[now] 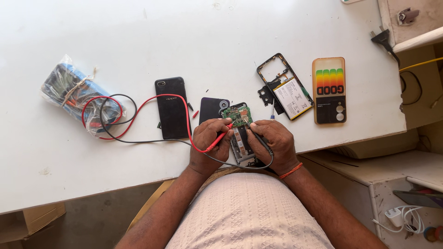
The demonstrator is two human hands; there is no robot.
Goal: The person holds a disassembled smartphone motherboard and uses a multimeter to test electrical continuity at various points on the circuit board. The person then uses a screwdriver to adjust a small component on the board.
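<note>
Green circuit board (237,115) of the opened black phone (242,144) lies at twelve o'clock from both hands; left fingers (217,131) pinch the red probe (220,137), right fingers (259,133) the black probe (257,136).

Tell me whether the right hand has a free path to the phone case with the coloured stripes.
Probably yes: the right hand holds the black probe, but only the loose phone frame lies partly between it and the striped case.

Green circuit board (237,115), red probe (220,138)
</note>
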